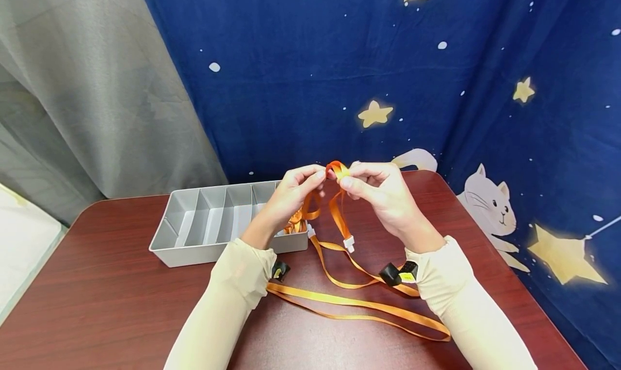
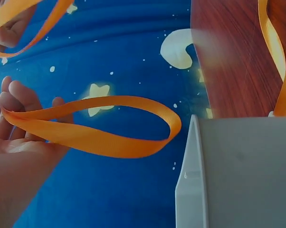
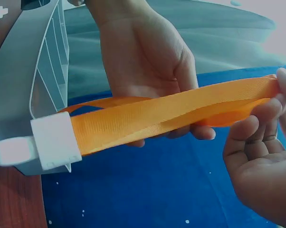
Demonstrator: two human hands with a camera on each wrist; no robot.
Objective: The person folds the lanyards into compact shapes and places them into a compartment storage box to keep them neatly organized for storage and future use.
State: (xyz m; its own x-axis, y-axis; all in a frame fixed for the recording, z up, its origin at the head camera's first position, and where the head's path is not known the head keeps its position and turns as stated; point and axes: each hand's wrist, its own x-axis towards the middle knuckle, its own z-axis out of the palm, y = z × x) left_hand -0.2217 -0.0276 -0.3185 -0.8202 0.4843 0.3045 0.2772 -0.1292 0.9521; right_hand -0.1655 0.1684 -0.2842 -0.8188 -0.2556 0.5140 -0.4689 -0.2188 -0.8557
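Above the table, both hands pinch an orange lanyard between thumb and fingers. My left hand grips it at left; a loop of strap hangs from these fingers in the left wrist view. My right hand holds the strap close beside, where it bends over in a small arch. From there a doubled length drops to a white plastic buckle, seen large in the right wrist view. Another white clip shows by the tray's right corner. More orange strap lies in long loops on the table.
A grey divided tray stands at the back left of the dark red table. Bundled orange straps sit in its rightmost compartment, partly behind the left hand. A blue star-patterned curtain hangs behind the table.
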